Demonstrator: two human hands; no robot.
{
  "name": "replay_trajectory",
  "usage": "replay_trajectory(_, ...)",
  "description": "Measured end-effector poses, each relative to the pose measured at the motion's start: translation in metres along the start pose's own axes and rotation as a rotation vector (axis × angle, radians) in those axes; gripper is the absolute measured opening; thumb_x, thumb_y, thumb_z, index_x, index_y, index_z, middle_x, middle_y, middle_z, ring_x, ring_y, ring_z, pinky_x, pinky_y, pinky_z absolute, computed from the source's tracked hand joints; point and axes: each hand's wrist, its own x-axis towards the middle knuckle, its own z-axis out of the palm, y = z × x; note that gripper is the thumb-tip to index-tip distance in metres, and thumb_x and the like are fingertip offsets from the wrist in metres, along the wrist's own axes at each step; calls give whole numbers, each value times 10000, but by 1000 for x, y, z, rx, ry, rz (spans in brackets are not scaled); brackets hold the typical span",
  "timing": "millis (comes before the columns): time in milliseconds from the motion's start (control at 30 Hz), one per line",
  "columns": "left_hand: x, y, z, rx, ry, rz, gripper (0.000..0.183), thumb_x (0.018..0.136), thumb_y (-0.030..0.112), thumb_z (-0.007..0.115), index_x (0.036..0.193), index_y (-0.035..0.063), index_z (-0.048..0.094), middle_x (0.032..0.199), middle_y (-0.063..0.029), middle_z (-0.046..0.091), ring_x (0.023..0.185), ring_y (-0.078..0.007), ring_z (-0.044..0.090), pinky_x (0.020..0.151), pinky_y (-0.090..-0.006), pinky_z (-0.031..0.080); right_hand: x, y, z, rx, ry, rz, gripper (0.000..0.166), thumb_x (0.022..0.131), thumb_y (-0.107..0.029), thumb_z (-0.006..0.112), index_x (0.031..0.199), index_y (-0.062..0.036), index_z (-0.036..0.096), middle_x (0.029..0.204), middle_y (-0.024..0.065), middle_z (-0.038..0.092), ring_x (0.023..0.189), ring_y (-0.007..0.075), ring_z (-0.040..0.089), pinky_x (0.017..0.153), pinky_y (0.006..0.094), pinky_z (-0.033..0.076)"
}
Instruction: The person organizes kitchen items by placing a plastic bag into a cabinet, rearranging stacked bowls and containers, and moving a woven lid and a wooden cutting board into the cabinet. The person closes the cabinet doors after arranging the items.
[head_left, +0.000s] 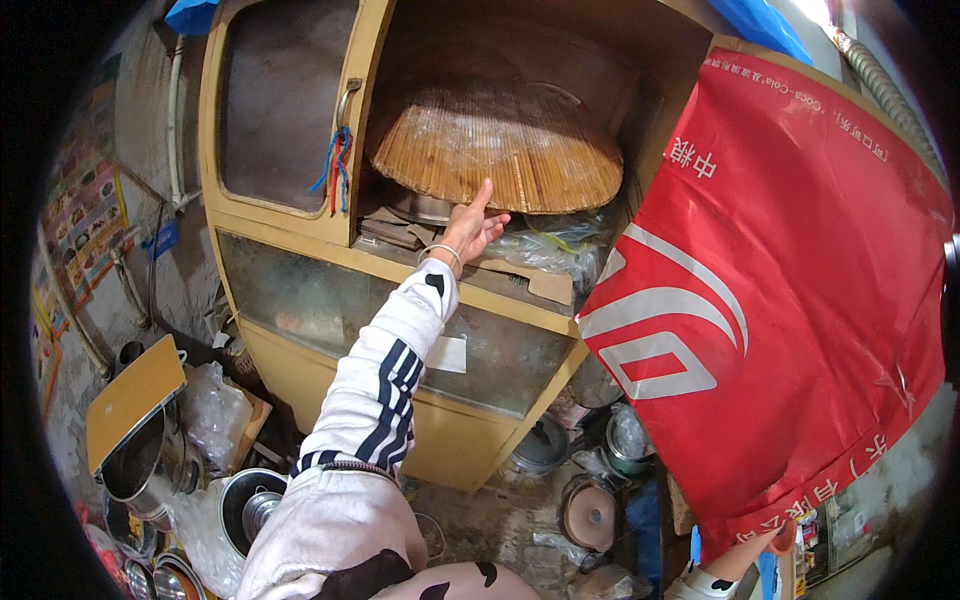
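Note:
My left hand (474, 229) pinches the near rim of a round mat of thin plant stalks (495, 150), thumb on top and fingers below. The mat lies tilted inside the open upper compartment of a yellow wooden cabinet (285, 251). Under it are a metal vessel (424, 206), clear plastic bags (551, 251) and cardboard pieces (536, 279). At the lower right, my right hand (780, 538) is at the lower edge of a red printed sheet (810, 315), which seems to cover the opened cabinet door. Its grip is partly hidden.
A glazed door (289, 105) with coloured cords on its handle closes the cabinet's left side. Pots (244, 510), a yellow board (135, 405) and plastic wrap crowd the lower left. A lidded pot (541, 446) and a round pinkish object (591, 514) stand at the cabinet's lower right.

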Motion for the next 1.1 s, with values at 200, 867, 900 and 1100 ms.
replay_trajectory(200, -15, 2, 3, -141, -69, 3, 524, 809, 400, 582, 1058, -28, 410, 935, -157, 497, 733, -199, 578, 580, -247, 552, -39, -12, 11, -41, -3, -81, 538, 903, -378, 324, 1290, -6, 299, 1279, 129, 397, 1122, 274, 434, 903, 382, 409)
replay_trajectory(867, -177, 112, -169, 166, -5, 66, 361, 913, 281, 450, 1163, 25, 398, 1142, -176, 528, 984, -243, 569, 798, -325, 506, -135, -318, 346, 536, -832, -606, 234, 821, -77, 589, 685, -6, 413, 591, 50, 491, 469, 77, 518, 407, 241, 363)
replay_trajectory(900, -187, 117, -186, 167, 62, 110, 345, 915, 269, 447, 1155, 25, 410, 1134, -167, 535, 969, -231, 574, 791, -317, 507, -137, -318, 381, 520, -820, -682, 213, 832, -90, 574, 706, 7, 432, 594, 73, 491, 474, 116, 539, 417, 265, 374)
replay_trajectory(1100, -237, 121, -246, 150, 212, 189, 272, 916, 249, 451, 1106, 54, 463, 1091, -131, 563, 913, -179, 585, 748, -290, 518, -105, -298, 535, 220, -521, -983, 200, 862, -122, 515, 734, 15, 444, 630, 147, 558, 519, 206, 603, 479, 336, 430)
